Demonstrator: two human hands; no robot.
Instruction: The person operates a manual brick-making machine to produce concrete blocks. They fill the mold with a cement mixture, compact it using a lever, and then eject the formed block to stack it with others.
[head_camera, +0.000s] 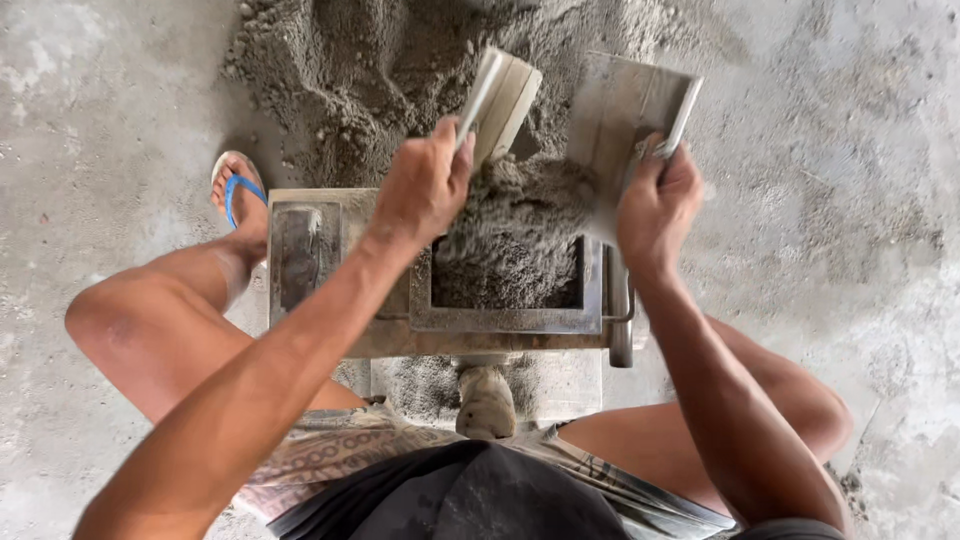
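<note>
My left hand (420, 185) grips a flat wooden board (502, 100) tilted on edge above a metal mould box (590, 290). My right hand (655, 205) holds a second flat board (625, 115), grey with cement. Between the two boards a heap of damp grey mix (520, 215) is pressed together and spills into the mould's open cavity (505, 285). The mould sits on a stand between my knees.
A large pile of grey sand-cement mix (380, 70) lies on the concrete floor behind the mould. A recessed metal plate (298, 250) is at the mould's left. A lever handle (620, 320) sticks out on its right. My foot in a blue sandal (238, 190) rests at left.
</note>
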